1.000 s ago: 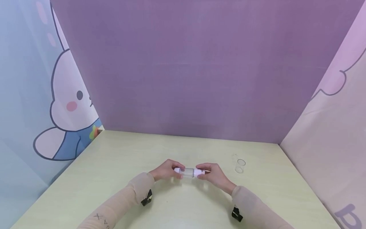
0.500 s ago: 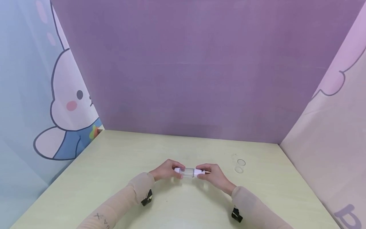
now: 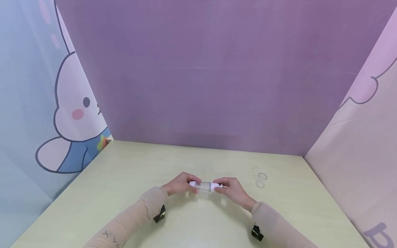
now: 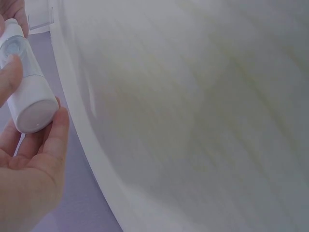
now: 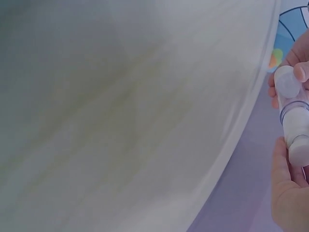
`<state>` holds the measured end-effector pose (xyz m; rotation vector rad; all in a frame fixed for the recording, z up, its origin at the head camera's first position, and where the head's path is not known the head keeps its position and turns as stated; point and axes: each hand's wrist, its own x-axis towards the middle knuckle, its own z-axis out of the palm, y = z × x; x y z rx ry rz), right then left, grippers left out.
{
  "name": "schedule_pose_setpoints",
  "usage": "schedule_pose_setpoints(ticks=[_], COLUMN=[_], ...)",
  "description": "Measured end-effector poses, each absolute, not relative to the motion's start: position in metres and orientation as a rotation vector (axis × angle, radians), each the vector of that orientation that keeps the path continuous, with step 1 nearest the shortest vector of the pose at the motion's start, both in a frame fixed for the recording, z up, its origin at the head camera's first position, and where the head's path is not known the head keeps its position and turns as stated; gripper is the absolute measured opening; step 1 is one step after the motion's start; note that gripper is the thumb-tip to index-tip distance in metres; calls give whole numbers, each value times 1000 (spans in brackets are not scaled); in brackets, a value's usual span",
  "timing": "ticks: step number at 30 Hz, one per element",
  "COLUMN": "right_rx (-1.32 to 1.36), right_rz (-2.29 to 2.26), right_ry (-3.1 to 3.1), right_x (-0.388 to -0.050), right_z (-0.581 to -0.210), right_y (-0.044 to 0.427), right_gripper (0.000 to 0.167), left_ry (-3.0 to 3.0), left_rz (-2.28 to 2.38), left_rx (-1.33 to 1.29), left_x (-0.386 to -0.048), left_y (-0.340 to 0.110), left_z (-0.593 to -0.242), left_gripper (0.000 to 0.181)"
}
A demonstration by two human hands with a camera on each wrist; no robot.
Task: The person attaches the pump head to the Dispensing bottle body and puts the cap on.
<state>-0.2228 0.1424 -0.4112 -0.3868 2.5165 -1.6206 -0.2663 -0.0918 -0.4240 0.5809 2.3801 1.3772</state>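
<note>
A small clear pump bottle [image 3: 204,187] with a white base and a white pump top lies sideways between both hands, above the table. My left hand [image 3: 182,184] grips its white base, the thumb reaching onto the clear body. At the other end my right hand [image 3: 234,191] holds the white pump collar between thumb and fingers. In the left wrist view, the bottle's round white bottom [image 4: 36,115] rests against the left fingers. The right wrist view shows the white pump end [image 5: 298,145] above the right hand [image 5: 291,203]; part of it leaves the frame.
A transparent cylindrical cap [image 3: 260,181] lies on the pale table [image 3: 217,224] to the right of the hands. A purple panel [image 3: 201,86] stands behind the table. Printed cloths hang at the left and right sides.
The right fingers have shifted slightly around the pump top, while the bottle stays in place. The left hand looks still.
</note>
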Motion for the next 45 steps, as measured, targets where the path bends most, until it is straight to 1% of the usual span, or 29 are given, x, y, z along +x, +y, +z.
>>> schedule_pose_setpoints(ticks=[7,12,15,24,31,38,45], right_rx=[-395,-386,-392,-391,-403,-423,-424], right_rz=[-1584,-1584,-1594,-1603,-1609,-1693,-1704], right_ry=[2544,2540,2521,2515,2522,2441,2424], right_x=[-205,-202,-205,-223,-224,-223,-224], right_z=[-388,-383,-387,-414,-414,-413,-415], right_y=[138,136,137,143,144,145,146], right_gripper=[26,26,26,30,33,41,43], left_ry=[2378,2377,2370,2363,2362,2358,2356], left_rz=[1380,1382,1395,1384,1383,1398,1401], left_rx=[591,584,591,574,581,591,590], left_x=[-265,-265,-265,-263,-263,-265,-266], left_y=[-91,-91,-91,-91,-90,-91,-91], left_z=[-422,-420,-421,-420,-420,-422,-423], left_gripper=[38,38,37,37,37,36,35])
